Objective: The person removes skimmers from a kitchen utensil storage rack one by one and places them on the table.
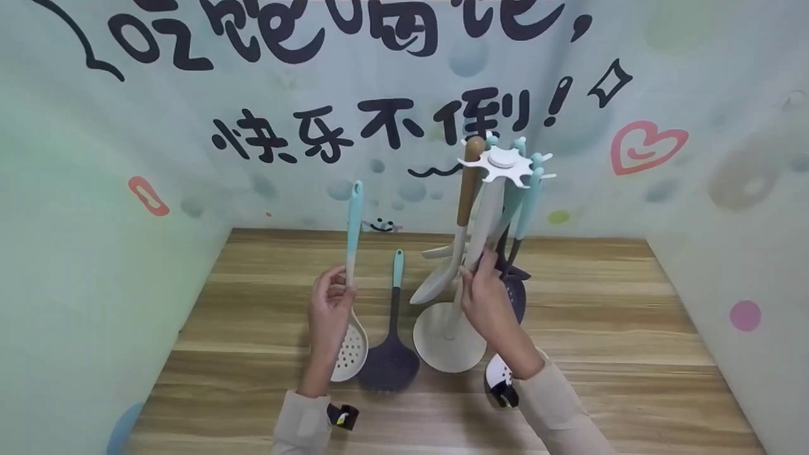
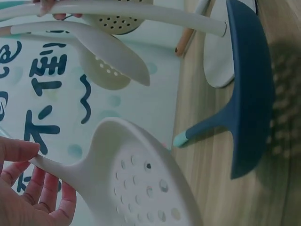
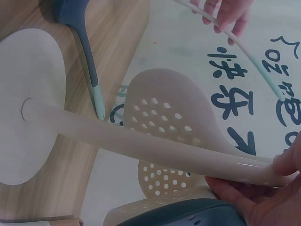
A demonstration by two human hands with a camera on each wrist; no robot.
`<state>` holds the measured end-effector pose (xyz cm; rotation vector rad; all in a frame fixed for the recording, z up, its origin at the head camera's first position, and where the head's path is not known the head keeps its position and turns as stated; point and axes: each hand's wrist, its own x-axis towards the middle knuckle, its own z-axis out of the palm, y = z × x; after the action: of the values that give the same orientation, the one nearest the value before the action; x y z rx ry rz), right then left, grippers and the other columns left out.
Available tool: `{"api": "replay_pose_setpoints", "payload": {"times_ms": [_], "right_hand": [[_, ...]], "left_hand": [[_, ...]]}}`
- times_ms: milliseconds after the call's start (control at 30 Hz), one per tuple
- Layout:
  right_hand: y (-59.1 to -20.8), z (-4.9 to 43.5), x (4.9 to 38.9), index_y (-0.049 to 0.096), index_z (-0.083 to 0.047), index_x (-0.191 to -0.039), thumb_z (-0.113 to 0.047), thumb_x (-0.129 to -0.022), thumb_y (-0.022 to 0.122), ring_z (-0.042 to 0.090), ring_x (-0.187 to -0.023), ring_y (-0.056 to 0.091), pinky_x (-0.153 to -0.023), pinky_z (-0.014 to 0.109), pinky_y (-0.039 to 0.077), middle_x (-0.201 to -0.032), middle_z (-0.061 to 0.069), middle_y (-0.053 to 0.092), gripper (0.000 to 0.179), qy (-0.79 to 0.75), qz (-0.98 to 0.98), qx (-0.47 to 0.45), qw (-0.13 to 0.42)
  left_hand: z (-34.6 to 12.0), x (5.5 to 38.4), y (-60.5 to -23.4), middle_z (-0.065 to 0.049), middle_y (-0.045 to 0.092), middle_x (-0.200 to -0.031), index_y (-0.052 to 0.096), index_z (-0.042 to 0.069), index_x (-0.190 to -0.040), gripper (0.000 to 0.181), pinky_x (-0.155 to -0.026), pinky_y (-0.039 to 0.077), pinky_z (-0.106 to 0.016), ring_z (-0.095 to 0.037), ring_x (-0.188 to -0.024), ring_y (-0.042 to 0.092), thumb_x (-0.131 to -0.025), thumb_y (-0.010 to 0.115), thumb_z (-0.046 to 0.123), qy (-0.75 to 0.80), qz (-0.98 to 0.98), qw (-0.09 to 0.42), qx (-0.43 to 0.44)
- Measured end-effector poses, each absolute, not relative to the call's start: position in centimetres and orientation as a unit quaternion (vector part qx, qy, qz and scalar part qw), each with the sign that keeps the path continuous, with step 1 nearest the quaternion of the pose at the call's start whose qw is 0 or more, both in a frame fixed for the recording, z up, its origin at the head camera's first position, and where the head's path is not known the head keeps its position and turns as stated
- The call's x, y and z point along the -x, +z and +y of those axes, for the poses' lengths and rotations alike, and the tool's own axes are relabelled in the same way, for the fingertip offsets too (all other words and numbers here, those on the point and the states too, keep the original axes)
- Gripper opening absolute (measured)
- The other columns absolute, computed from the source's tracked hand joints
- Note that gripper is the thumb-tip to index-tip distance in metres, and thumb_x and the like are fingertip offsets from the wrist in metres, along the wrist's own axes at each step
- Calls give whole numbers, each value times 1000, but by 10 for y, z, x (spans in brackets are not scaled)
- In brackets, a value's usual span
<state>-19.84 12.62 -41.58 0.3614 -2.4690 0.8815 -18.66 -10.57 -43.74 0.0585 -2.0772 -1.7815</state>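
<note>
Left hand pinches the narrow shaft of a cream, hole-punched plastic skimmer with a turquoise handle end, holding it handle up to the left of a tall cream utensil stand with a white pronged top. Whether the skimmer's bowl touches the wood-grained worktop I cannot tell. Right hand has its thumb and fingers round the stand's post, above the round base. From the stand's prongs hang a pale spoon-like utensil with a brown handle and several turquoise-handled utensils. Just left of the stand's base, a dark blue broad-headed turner with a turquoise handle tip lies on the worktop.

Judging by this, the step in hand is managing the skimmer while steadying the stand. Next calls for a firm hold on the post and, if the skimmer goes toward the prongs, guiding its handle end clear of the hanging utensils.
</note>
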Motion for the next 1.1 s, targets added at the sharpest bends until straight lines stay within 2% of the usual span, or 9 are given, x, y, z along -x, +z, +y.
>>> {"api": "replay_pose_setpoints", "payload": {"times_ms": [133, 367, 533, 700, 1100], "right_hand": [[-416, 126, 199, 22, 9, -126, -8, -96, 46, 40, -71, 63, -59, 48, 50, -85, 28, 57, 42, 321, -903, -137, 250], [-417, 126, 199, 21, 8, -128, -8, -96, 46, 42, -73, 63, -60, 50, 50, -86, 29, 56, 44, 322, -904, -133, 248], [-416, 126, 199, 21, 9, -128, -8, -96, 46, 41, -71, 63, -58, 49, 50, -84, 28, 56, 43, 318, -905, -132, 250], [-416, 126, 199, 19, 8, -129, -9, -97, 45, 41, -72, 63, -59, 50, 50, -86, 28, 56, 45, 320, -908, -125, 240], [-417, 125, 199, 22, 9, -126, -8, -97, 45, 42, -76, 63, -62, 50, 50, -88, 31, 56, 40, 325, -905, -132, 239]], "left_hand": [[-111, 191, -444, -22, 56, -97, 57, -5, -114, 30, -67, 48, -18, -27, -81, 60, -85, 62, 0, -624, -755, 196, -39], [-124, 210, -482, -18, 62, -94, 61, 2, -112, 31, -69, 45, -20, -14, -77, 60, -81, 67, 0, -618, -756, 198, -87], [-127, 215, -492, -15, 63, -94, 61, 5, -111, 31, -69, 46, -22, -10, -74, 57, -81, 66, 0, -611, -762, 193, -97], [-128, 218, -499, -16, 63, -95, 61, 2, -111, 30, -68, 46, -22, -8, -74, 57, -81, 64, -2, -616, -757, 192, -104], [-132, 224, -516, -24, 65, -104, 58, -1, -114, 30, -70, 47, -20, -24, -86, 63, -84, 61, -3, -618, -759, 168, -122]]}}
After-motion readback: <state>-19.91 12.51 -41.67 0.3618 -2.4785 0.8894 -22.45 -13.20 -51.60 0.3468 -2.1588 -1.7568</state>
